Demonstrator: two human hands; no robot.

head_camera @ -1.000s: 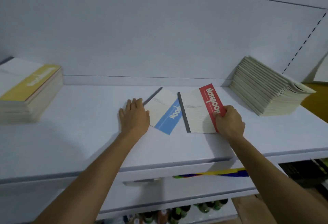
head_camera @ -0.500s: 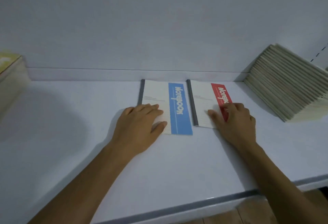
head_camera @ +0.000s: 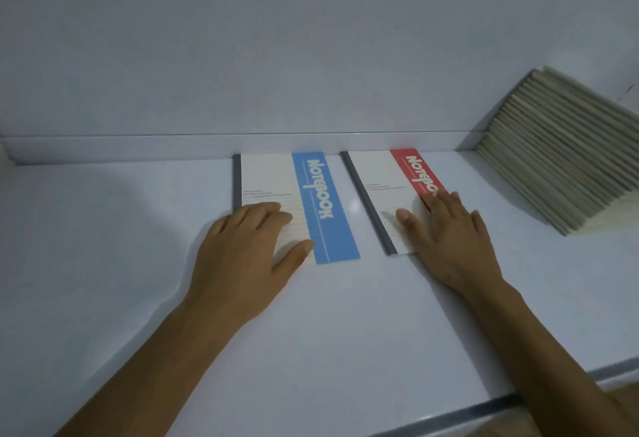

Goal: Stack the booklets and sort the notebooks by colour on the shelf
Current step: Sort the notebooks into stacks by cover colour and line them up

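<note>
Left hand [head_camera: 242,253] lies flat on the blue notebook [head_camera: 325,205], right hand [head_camera: 453,232] on the red notebook [head_camera: 380,180]. Fingers [head_camera: 266,211] straight, slightly apart, pressing, gripping nothing. Covers reach beyond the fingertips to the shelf [head_camera: 311,333] back, probably being squared there. Leaning booklets [head_camera: 560,160] sit right of the right fingers.

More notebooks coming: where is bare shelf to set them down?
Bare shelf left of the blue notebook and along the front. Crowded right: only a slim strip between red notebook and leaning stack.
</note>
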